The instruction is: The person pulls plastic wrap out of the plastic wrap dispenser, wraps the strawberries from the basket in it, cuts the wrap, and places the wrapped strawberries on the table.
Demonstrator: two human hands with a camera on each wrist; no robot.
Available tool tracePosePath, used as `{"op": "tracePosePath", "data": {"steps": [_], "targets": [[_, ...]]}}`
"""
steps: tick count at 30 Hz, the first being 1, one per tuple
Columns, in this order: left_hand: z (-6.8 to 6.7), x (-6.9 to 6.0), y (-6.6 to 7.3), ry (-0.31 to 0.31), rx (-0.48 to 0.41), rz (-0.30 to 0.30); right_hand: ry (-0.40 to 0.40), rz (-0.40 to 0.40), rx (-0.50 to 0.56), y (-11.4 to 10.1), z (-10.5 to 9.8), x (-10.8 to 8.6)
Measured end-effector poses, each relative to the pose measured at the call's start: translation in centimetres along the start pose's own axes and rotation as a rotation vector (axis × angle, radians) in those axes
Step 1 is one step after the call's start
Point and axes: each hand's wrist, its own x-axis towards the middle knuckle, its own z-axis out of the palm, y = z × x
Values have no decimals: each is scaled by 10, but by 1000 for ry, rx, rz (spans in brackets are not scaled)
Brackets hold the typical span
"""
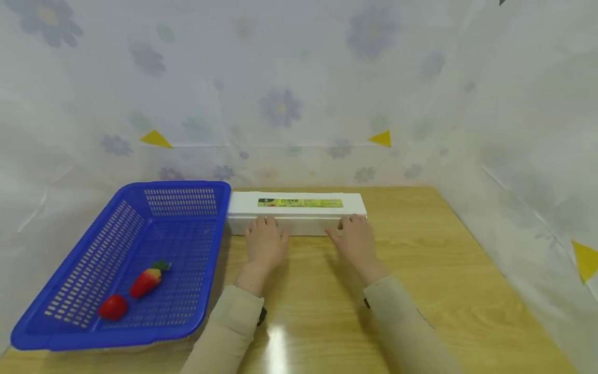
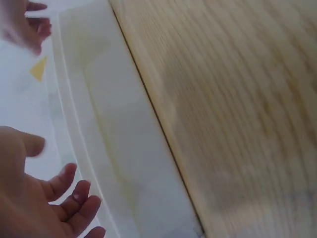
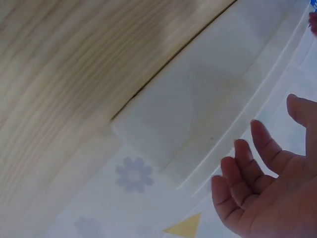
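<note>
A long white box (image 1: 299, 212) with a yellow-green label along its top lies at the back of the table, close to the blue basket's right side. At the left part of the box's front edge is my left hand (image 1: 267, 243). My right hand (image 1: 356, 243) is at the right part of that same edge. Both wrist views show loosely bent, spread fingers near the lid's rim, with nothing gripped between fingers and thumb. Whether the fingertips touch the lid is hard to tell. In the left wrist view, the box's pale front face (image 2: 124, 124) stands on the wood.
A blue plastic basket (image 1: 217, 259) stands on the left, holding a strawberry (image 1: 146, 283) with a green top and another red fruit (image 1: 112, 307). Beneath is a wooden table (image 1: 303, 291). A flower-patterned sheet (image 1: 299, 78) rises behind the table and at its sides.
</note>
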Motion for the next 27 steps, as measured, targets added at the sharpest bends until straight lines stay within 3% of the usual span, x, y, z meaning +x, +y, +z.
{"op": "tracePosePath", "data": {"steps": [3, 6, 16, 24, 27], "targets": [[3, 3, -7, -1, 21, -103, -43, 29, 55, 17, 3, 10], [4, 8, -13, 16, 32, -155, -88, 78, 116, 32, 2, 21], [-4, 20, -23, 80, -57, -229, -90, 72, 141, 42, -12, 34], [-3, 20, -31, 140, -69, -211, -23, 44, 158, 42, -21, 45], [-2, 21, -33, 195, -98, -208, 12, 53, 178, 45, -23, 48]]}}
